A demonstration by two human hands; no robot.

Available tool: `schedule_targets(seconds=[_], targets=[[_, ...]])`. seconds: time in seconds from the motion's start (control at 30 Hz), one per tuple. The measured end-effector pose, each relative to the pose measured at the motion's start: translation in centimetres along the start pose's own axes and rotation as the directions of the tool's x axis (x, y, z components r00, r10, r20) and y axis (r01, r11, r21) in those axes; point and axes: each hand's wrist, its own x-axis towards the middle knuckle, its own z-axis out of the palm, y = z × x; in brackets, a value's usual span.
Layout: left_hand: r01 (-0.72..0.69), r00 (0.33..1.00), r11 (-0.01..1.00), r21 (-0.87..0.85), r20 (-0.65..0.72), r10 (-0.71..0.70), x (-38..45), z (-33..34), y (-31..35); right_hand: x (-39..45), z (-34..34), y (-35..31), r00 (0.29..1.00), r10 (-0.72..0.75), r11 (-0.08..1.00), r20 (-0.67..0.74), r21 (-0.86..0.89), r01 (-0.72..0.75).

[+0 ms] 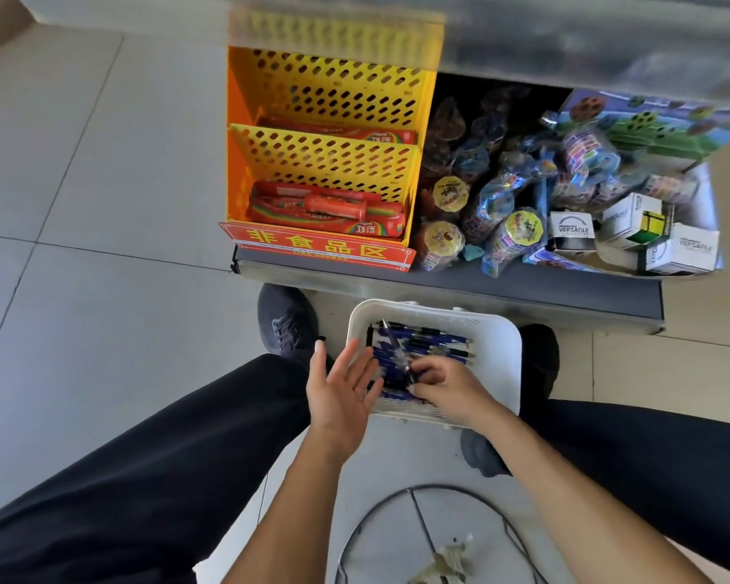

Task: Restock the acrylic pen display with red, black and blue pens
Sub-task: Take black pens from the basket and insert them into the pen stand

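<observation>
Fingers of the right hand (441, 383) are pinched on one thin pen with a dark blue barrel (398, 351), near its lower end, and the pen slants up toward eleven o'clock over the pile. The left hand (341, 383) sits just at nine o'clock of it, flat and spread wide, holding nothing, palm tipped toward the pens as if ready to catch or gather them. A pen like this is light, hard and smooth, so I think it could slip or roll; pinching the middle of the barrel, or grabbing a few side by side, should work best. Under both hands is the heap of blue and black plastic pens (428, 341), lying mostly sideways in a white plastic basket with rounded corners (498, 364) on the grey tiled floor (81, 204). I see no red pens here. At twelve o'clock, a yellow metal rack full of holes (334, 94) holds shiny red candy packs. At two o'clock are crinkly toy packets and small white boxes. No clear acrylic pen display can be seen.
</observation>
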Motion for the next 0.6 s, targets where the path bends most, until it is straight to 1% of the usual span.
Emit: schedule_targets(seconds=[0.1, 0.17, 0.23, 0.3, 0.37, 0.43, 0.47, 0.53, 0.6], targets=[[-0.019, 1.0, 1.0, 0.019, -0.011, 0.019, -0.4, 0.2, 0.1, -1.7, -1.0, -0.4, 0.997, -0.055, 0.997, -0.045, 0.048, 0.057], [-0.028, 1.0, 0.999, 0.021, -0.012, 0.028, -0.7, 0.2, 0.1, -2.7, -2.1, -1.0, 0.985, -0.125, 0.991, -0.117, 0.024, 0.128], [-0.031, 1.0, 0.999, 0.044, -0.005, 0.031, -0.7, 0.4, 0.1, -3.5, -3.2, -1.7, 0.972, -0.178, 0.984, -0.15, -0.032, 0.175], [-0.032, 0.999, 0.994, 0.107, 0.008, 0.031, -0.5, 0.7, 0.1, -4.0, -4.0, -2.7, 0.969, -0.215, 0.972, -0.121, -0.126, 0.2], [-0.038, 0.999, 0.982, 0.184, 0.029, 0.033, -0.3, 1.3, 0.3, -4.1, -4.6, -3.9, 0.969, -0.246, 0.945, -0.027, -0.23, 0.234], [-0.053, 0.996, 0.957, 0.285, 0.087, 0.029, -0.1, 2.0, 0.4, -3.9, -4.5, -5.2, 0.96, -0.273, 0.911, 0.054, -0.306, 0.276], [-0.058, 0.992, 0.939, 0.34, 0.128, 0.015, -0.2, 2.5, 0.5, -3.7, -4.3, -5.7, 0.956, -0.282, 0.906, 0.075, -0.307, 0.292], [-0.071, 0.978, 0.902, 0.426, 0.209, -0.022, -0.3, 3.6, 0.4, -3.0, -3.3, -6.5, 0.955, -0.29, 0.923, 0.06, -0.245, 0.296], [-0.101, 0.968, 0.887, 0.45, 0.249, -0.015, -0.4, 4.4, 0.3, -2.2, -2.4, -6.8, 0.962, -0.268, 0.956, 0.043, -0.109, 0.272]])
